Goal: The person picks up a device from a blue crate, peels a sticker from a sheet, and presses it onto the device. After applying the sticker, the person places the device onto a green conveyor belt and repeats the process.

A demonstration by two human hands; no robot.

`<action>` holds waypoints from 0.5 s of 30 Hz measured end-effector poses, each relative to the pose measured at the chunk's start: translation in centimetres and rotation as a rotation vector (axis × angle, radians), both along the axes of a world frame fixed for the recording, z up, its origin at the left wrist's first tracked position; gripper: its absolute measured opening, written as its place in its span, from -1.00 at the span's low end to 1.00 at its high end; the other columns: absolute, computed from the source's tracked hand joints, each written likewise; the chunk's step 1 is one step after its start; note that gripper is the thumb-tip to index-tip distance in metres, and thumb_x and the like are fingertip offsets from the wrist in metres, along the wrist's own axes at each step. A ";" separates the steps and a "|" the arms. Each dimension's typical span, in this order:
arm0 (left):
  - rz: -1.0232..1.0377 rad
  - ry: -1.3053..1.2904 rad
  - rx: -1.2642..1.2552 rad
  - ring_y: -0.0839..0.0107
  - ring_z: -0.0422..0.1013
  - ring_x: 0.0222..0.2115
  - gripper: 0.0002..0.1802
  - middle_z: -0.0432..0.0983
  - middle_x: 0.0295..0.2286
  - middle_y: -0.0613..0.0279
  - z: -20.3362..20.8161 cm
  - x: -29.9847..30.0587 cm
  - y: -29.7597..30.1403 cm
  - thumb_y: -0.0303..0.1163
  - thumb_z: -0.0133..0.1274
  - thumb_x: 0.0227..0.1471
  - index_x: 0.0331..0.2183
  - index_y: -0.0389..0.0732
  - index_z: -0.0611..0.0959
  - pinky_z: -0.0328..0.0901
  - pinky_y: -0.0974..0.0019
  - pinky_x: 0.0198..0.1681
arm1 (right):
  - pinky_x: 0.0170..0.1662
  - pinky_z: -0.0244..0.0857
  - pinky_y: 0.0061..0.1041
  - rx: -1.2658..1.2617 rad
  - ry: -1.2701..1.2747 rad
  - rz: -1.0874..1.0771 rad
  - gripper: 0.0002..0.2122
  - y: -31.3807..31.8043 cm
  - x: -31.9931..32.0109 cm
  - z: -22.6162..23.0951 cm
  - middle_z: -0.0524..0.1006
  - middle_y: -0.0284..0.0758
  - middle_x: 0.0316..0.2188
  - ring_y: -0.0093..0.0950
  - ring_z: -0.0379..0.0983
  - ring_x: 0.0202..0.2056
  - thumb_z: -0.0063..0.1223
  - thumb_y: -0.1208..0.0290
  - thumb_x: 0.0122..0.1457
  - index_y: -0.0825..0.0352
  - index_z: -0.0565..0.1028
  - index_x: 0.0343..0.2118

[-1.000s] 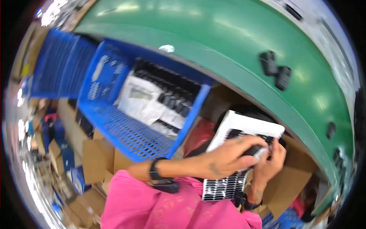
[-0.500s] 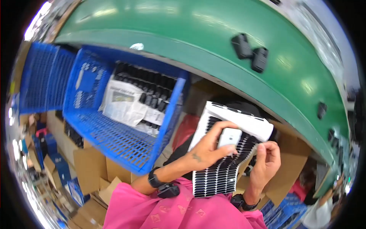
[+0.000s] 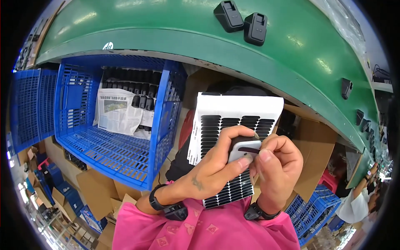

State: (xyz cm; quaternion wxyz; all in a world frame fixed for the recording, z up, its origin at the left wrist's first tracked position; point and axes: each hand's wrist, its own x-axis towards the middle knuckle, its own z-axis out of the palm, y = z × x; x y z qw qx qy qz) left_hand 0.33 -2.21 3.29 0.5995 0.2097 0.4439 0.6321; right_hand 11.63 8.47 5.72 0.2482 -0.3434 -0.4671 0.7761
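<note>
My left hand (image 3: 210,173) is closed around a small black device, its pale grey face (image 3: 236,157) turned up between thumb and fingers. On that face lies one end of a narrow black oval sticker (image 3: 248,149). The sticker's other end meets the pinched thumb and forefinger of my right hand (image 3: 283,162). Beneath both hands, a white sheet (image 3: 241,104) with rows of black oval stickers rests over my lap. My hands hide part of its middle.
Left of me stands a blue plastic crate (image 3: 156,137) with rows of black devices and newspaper (image 3: 114,109). Two black blocky devices (image 3: 255,29) sit on the green bench (image 3: 166,39), with several more farther right. Open cardboard boxes (image 3: 93,189) and a blue crate (image 3: 314,212) flank me.
My right hand has moved left from the sheet to the device, bringing a black sticker onto its face. The curled sheet now lies flatter, and the whole view has shifted.
</note>
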 end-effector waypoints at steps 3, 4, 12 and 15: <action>-0.007 0.021 -0.017 0.62 0.23 -0.47 -0.49 0.31 -0.25 0.25 -0.1 0.1 0.0 -0.45 -0.11 0.14 0.09 -0.15 0.13 0.19 0.51 -0.43 | -0.59 0.20 -0.76 -0.032 0.006 -0.012 -0.93 0.2 -0.1 0.1 0.44 -0.37 -0.57 -0.69 0.38 -0.62 0.05 0.63 0.09 0.48 0.38 -0.43; -0.007 0.019 -0.022 0.62 0.23 -0.47 -0.49 0.31 -0.25 0.25 0.0 0.1 0.0 -0.45 -0.11 0.14 0.09 -0.15 0.13 0.19 0.51 -0.43 | -0.59 0.22 -0.75 -0.050 0.016 -0.017 -0.93 0.2 -0.1 0.2 0.44 -0.36 -0.56 -0.69 0.38 -0.62 0.05 0.64 0.09 0.49 0.39 -0.44; -0.030 0.064 -0.010 0.52 0.27 -0.19 -0.48 0.29 -0.15 0.18 0.0 -0.4 0.1 -0.42 -0.09 0.15 0.09 -0.20 0.13 0.23 0.40 -0.12 | -0.57 0.27 -0.73 -0.074 0.033 -0.021 -0.93 0.1 -0.2 0.0 0.44 -0.35 -0.55 -0.68 0.38 -0.61 0.05 0.64 0.08 0.50 0.39 -0.43; -0.054 0.002 -0.049 0.48 0.25 -0.10 -0.48 0.28 -0.12 0.15 0.5 -0.7 0.2 -0.42 -0.08 0.15 0.09 -0.22 0.13 0.20 0.34 -0.02 | -0.57 0.27 -0.73 -0.067 0.029 -0.022 -0.93 0.1 -0.3 -0.1 0.45 -0.35 -0.55 -0.68 0.38 -0.61 0.06 0.63 0.08 0.50 0.40 -0.43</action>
